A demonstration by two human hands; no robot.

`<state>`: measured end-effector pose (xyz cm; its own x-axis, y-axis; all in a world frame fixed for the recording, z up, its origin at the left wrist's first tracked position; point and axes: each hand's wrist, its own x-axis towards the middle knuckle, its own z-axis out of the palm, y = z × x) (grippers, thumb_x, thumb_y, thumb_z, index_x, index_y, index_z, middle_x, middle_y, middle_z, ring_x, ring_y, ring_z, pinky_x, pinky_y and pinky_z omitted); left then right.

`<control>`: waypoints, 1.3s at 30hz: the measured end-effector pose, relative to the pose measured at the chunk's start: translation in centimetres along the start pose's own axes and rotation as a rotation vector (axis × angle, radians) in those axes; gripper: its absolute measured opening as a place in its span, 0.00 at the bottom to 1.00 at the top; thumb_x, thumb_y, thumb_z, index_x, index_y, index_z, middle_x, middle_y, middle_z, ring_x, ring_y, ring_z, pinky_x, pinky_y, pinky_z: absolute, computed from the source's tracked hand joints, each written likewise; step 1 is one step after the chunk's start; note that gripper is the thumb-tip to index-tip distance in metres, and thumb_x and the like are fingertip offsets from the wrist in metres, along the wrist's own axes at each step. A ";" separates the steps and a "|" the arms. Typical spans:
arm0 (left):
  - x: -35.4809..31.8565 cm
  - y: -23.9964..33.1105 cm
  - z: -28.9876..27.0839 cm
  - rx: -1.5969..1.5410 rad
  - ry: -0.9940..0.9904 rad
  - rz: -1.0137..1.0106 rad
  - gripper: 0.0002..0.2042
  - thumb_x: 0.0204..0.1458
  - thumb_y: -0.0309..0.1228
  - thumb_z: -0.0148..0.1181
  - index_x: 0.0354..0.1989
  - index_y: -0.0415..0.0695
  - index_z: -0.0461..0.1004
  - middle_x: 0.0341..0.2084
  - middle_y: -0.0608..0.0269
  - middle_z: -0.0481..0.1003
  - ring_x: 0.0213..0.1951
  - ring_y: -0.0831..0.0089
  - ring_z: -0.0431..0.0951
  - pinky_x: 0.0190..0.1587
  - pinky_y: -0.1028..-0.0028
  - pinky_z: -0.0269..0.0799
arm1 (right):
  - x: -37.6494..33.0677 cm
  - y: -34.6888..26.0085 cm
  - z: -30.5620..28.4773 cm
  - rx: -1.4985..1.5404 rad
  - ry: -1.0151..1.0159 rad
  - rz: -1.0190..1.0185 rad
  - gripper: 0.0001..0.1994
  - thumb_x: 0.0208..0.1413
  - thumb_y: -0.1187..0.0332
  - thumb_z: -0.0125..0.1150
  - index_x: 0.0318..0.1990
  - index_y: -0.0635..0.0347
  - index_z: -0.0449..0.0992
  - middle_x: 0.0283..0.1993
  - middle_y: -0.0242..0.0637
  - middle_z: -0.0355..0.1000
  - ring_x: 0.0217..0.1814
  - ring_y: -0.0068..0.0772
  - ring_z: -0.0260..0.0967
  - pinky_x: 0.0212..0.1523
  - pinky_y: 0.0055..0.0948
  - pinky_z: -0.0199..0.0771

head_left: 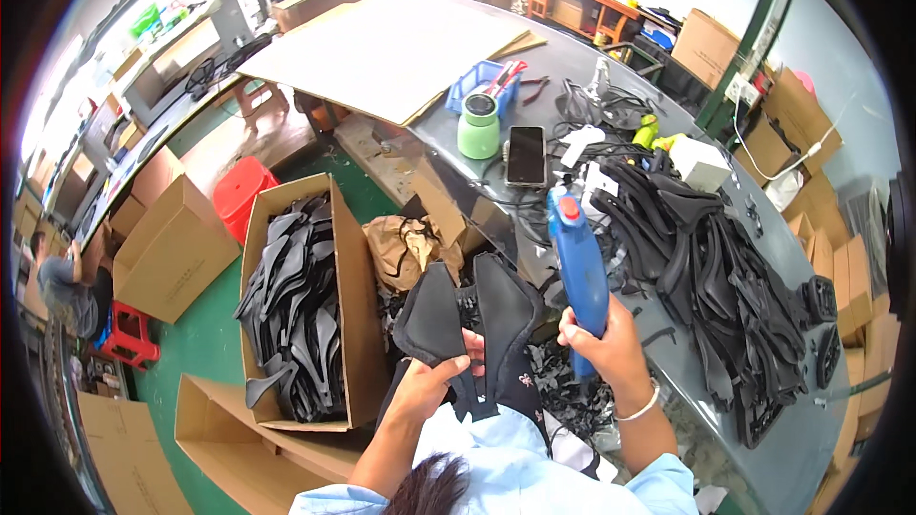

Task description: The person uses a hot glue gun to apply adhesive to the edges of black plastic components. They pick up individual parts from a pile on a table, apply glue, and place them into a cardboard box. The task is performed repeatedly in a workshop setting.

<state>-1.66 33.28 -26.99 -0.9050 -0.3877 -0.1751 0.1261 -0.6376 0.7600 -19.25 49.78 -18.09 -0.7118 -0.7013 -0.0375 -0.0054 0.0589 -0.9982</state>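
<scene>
My left hand [426, 389] grips a black padded piece [427, 317] with two wide, wing-like lobes, its thumb on the front and fingers showing through the gap. The piece hangs just above my lap. To its right, my right hand [611, 348] is wrapped round a blue handheld tool [579, 262] with an orange-red button near the top. The tool stands nearly upright, apart from the black piece. A large pile of black curved pieces [687, 219] lies on the grey table to the right. More black pieces [296, 310] fill an open cardboard box [361, 324] at my left.
On the grey table [658, 343] are a phone [526, 155], a green jar [479, 133], a blue basket [458, 91], pliers [535, 89] and a white box [699, 164]. Black scraps [563, 386] lie below its edge. A red stool [134, 336] and another person [72, 286] are far left.
</scene>
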 end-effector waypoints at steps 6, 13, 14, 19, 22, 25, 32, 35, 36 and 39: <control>-3.8 -0.5 -2.3 -0.061 -0.024 0.053 0.15 0.48 0.21 0.58 0.46 0.40 0.69 0.43 0.55 0.73 0.43 0.63 0.75 0.44 0.64 0.73 | 1.0 2.1 5.1 -0.411 0.090 -0.185 0.26 0.40 0.55 0.73 0.39 0.66 0.70 0.26 0.39 0.73 0.27 0.27 0.71 0.32 0.30 0.72; -4.7 0.8 -3.8 -0.462 -0.027 0.050 0.23 0.57 0.43 0.49 0.53 0.35 0.65 0.44 0.51 0.72 0.43 0.60 0.74 0.44 0.58 0.74 | 1.6 1.7 6.7 -0.263 -0.249 -0.156 0.22 0.42 0.59 0.69 0.39 0.66 0.71 0.27 0.36 0.70 0.29 0.25 0.66 0.34 0.26 0.67; -4.7 1.3 -3.8 -0.577 -0.054 0.036 0.25 0.59 0.46 0.45 0.52 0.35 0.65 0.42 0.51 0.72 0.42 0.59 0.74 0.43 0.57 0.73 | 1.7 1.9 6.6 -0.252 -0.267 -0.147 0.22 0.42 0.58 0.69 0.39 0.66 0.71 0.27 0.35 0.69 0.29 0.24 0.64 0.34 0.26 0.67; -5.2 2.0 -4.4 -0.521 0.002 0.138 0.28 0.60 0.53 0.41 0.50 0.37 0.67 0.39 0.55 0.71 0.38 0.63 0.72 0.44 0.63 0.69 | 2.2 4.2 7.1 -0.221 -0.199 -0.065 0.25 0.43 0.53 0.71 0.37 0.65 0.70 0.26 0.33 0.67 0.28 0.24 0.62 0.33 0.26 0.66; -5.3 2.3 -4.3 -0.412 0.242 0.305 0.30 0.59 0.57 0.40 0.51 0.38 0.66 0.41 0.57 0.71 0.39 0.66 0.71 0.45 0.65 0.68 | 0.7 5.2 5.8 -0.299 -0.175 -0.090 0.28 0.42 0.48 0.71 0.36 0.65 0.69 0.25 0.37 0.67 0.27 0.28 0.66 0.32 0.29 0.67; -4.8 1.9 -4.1 -0.254 0.326 0.396 0.36 0.57 0.62 0.37 0.54 0.38 0.64 0.44 0.57 0.72 0.42 0.67 0.72 0.46 0.67 0.69 | -1.2 5.1 6.9 -0.501 -0.091 -0.243 0.28 0.43 0.45 0.69 0.33 0.63 0.66 0.22 0.46 0.69 0.24 0.46 0.72 0.27 0.36 0.70; -3.9 0.8 -1.2 -0.087 0.361 0.549 0.43 0.51 0.68 0.37 0.55 0.35 0.64 0.46 0.53 0.72 0.44 0.64 0.74 0.49 0.64 0.71 | -5.9 7.0 9.9 -0.564 -0.027 -0.383 0.24 0.41 0.54 0.72 0.26 0.63 0.65 0.16 0.43 0.68 0.17 0.44 0.71 0.19 0.35 0.70; -4.4 -0.2 -1.5 -0.127 0.366 0.611 0.44 0.50 0.69 0.36 0.56 0.35 0.62 0.47 0.56 0.70 0.48 0.66 0.71 0.55 0.66 0.65 | -7.8 8.1 10.4 -0.573 -0.098 -0.366 0.23 0.37 0.59 0.75 0.24 0.61 0.62 0.14 0.40 0.66 0.15 0.42 0.70 0.18 0.34 0.69; -4.7 -0.5 -1.8 -0.120 0.337 0.633 0.44 0.50 0.69 0.36 0.57 0.36 0.61 0.48 0.57 0.69 0.50 0.67 0.70 0.56 0.66 0.64 | -8.0 8.3 10.7 -0.572 -0.138 -0.370 0.23 0.37 0.59 0.75 0.24 0.61 0.62 0.14 0.40 0.66 0.15 0.42 0.70 0.18 0.34 0.68; -5.6 -1.0 -1.9 -0.120 0.369 0.725 0.45 0.50 0.69 0.37 0.60 0.37 0.57 0.51 0.58 0.67 0.52 0.68 0.68 0.58 0.67 0.61 | -9.1 7.6 11.4 -0.572 -0.228 -0.337 0.22 0.37 0.62 0.74 0.25 0.62 0.63 0.17 0.40 0.67 0.17 0.37 0.70 0.21 0.31 0.69</control>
<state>4.02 34.81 -27.97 -0.3931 -0.9112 0.1234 0.6898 -0.2035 0.6948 -4.84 48.49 -25.82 -0.4419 -0.8748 0.1984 -0.6131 0.1331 -0.7787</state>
